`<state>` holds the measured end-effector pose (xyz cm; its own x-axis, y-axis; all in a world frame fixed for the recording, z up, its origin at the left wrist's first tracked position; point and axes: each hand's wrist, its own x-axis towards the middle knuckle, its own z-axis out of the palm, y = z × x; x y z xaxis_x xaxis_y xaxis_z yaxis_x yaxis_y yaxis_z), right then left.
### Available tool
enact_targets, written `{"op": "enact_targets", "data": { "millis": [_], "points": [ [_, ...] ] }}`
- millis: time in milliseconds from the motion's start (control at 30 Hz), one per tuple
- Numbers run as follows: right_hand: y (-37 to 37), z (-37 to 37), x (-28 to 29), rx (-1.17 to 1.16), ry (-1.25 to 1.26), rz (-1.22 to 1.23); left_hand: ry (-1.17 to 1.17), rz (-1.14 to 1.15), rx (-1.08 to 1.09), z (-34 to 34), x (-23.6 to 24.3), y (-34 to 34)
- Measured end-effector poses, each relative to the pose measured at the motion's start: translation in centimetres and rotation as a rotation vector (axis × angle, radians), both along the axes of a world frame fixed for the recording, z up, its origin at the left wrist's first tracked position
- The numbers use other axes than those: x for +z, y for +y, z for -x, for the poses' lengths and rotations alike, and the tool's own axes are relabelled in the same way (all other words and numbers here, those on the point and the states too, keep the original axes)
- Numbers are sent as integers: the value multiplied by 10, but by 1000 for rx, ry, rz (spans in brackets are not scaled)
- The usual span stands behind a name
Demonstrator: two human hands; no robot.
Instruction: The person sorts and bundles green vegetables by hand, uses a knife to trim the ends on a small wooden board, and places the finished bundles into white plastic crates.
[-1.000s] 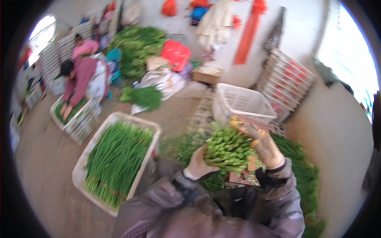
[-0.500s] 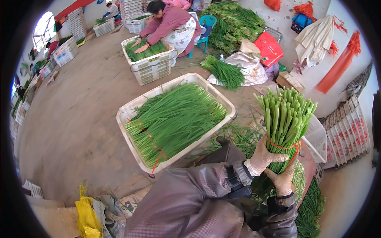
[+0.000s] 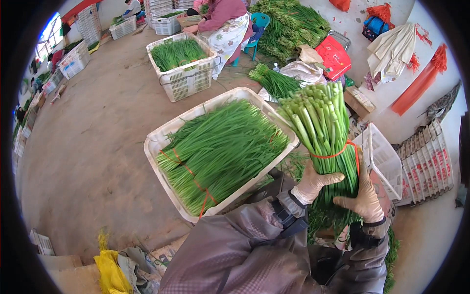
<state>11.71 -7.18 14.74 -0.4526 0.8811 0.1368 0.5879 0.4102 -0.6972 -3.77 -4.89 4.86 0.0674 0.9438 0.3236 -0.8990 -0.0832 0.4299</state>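
Upright in front of me is a thick bundle of Chinese chives (image 3: 325, 130), pale cut stems on top and green leaves hanging below. An orange tie circles it just above my hands. My left hand (image 3: 316, 184), in a thin pale glove, wraps the bundle's left side with the thumb across the front. On the other side my right hand (image 3: 364, 200), gloved too, grips it slightly lower; some of its fingers are hidden behind the stems. To the left stands a white plastic crate (image 3: 164, 193) holding more chive bundles (image 3: 220, 147), with orange ties showing at the near end.
Farther off, a person in a purple top (image 3: 230, 22) sits by another white crate (image 3: 188, 83) of chives. A large green heap (image 3: 291, 32) lies against the wall. Right of me are an empty white crate (image 3: 384, 154) and stacked crates (image 3: 428, 164). A yellow bag (image 3: 112, 269) lies lower left.
Both hands have shifted the chive bundle left and slightly up, and its top now leans left toward the crate. The person across the room has taken both hands off the chives in their crate.
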Motion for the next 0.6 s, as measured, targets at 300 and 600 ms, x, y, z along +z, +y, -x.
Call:
{"op": "enact_targets", "data": {
  "millis": [300, 600],
  "points": [
    [45, 63, -50, 1, -365, -524, -137, 171, 121, 33, 3, 13],
    [167, 156, -58, 322, -322, -534, 853, 92, 454, 180, -109, 59]
  ]
}}
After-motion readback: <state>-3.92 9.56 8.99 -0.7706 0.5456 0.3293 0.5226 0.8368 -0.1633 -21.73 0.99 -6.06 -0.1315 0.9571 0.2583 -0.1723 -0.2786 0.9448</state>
